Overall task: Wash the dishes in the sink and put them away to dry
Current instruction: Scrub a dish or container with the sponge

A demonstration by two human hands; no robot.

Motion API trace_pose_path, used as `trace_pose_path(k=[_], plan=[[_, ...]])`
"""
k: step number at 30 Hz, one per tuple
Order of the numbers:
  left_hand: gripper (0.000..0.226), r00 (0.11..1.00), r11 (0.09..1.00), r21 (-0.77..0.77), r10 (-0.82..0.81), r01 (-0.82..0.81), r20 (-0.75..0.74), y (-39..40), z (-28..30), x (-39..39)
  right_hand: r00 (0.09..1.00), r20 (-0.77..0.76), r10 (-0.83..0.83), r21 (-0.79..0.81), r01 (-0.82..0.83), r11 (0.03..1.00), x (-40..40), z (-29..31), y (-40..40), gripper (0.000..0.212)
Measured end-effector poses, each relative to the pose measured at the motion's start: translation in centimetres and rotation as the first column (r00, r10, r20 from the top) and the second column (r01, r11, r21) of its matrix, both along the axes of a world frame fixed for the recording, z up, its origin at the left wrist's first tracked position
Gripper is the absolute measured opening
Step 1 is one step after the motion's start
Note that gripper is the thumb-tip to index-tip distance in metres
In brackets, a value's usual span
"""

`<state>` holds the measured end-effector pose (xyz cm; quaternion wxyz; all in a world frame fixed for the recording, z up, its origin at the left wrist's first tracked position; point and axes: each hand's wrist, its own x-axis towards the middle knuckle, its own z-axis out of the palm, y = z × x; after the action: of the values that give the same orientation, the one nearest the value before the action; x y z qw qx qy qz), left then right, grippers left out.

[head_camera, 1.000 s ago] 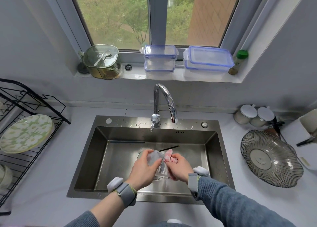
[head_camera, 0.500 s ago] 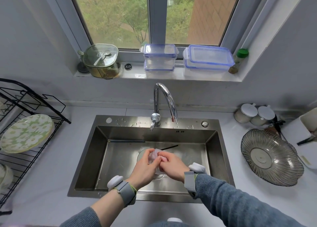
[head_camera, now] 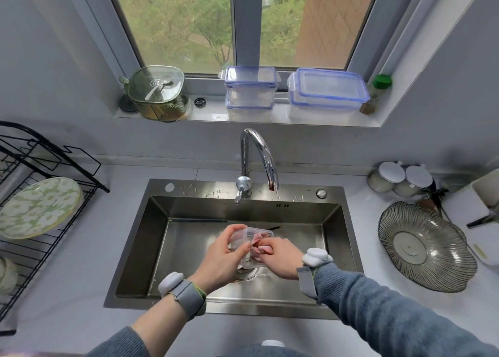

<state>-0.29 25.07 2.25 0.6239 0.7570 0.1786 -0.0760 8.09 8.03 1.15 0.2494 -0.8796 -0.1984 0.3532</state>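
At lower centre of the frame, over the stainless steel sink (head_camera: 151, 248), the left hand (head_camera: 220, 259) is gripping a small clear plastic container (head_camera: 256, 234) by its rim and near wall, while the right hand (head_camera: 278, 256) is pinching a pink cloth (head_camera: 256, 246) and wiping inside it. The container looks light, fairly stiff and probably slippery when wet, so holding it across the rim seems wise. Compared with a moment ago, it is now tilted more upright, its opening showing more clearly.

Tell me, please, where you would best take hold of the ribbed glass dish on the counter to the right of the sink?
Take the ribbed glass dish by its wavy near-left rim, coming from the sink side: it lies flat, shallow and wide, and clutter crowds its far right edge.
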Motion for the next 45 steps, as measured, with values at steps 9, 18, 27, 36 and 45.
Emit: trace_pose_path(k=[9,18,27,36,45], plan=[[0.022,0.972,0.919,-0.318,0.215,-0.233,-0.092,-1.4,-0.9,-0.3,0.901,-0.371,-0.224,0.257,0.332,0.908,-0.2,0.8,2.7,0.024],[0.027,0.988,0.967,-0.207,0.155,-0.152,-0.001,1.1,-0.4,0.3,0.994,0.000,-0.106,0.180,0.105,0.978,1.2,1.6,1.8,0.019],[0.020,0.989,0.965,-0.217,0.147,-0.150,-0.028,1.2,0.1,1.1,0.981,-0.112,-0.159,0.250,0.182,0.951,-0.5,4.2,3.7,0.022],[0.022,0.986,0.932,-0.327,0.169,-0.154,0.016,1.4,1.3,0.5,0.972,-0.227,-0.058,0.193,0.104,0.976,0.7,6.4,3.1,0.031],[0.022,0.984,0.942,-0.296,0.175,-0.158,0.033,1.9,1.7,0.1,0.997,-0.077,-0.030,-0.064,0.025,0.998,2.2,6.2,1.5,0.029]])
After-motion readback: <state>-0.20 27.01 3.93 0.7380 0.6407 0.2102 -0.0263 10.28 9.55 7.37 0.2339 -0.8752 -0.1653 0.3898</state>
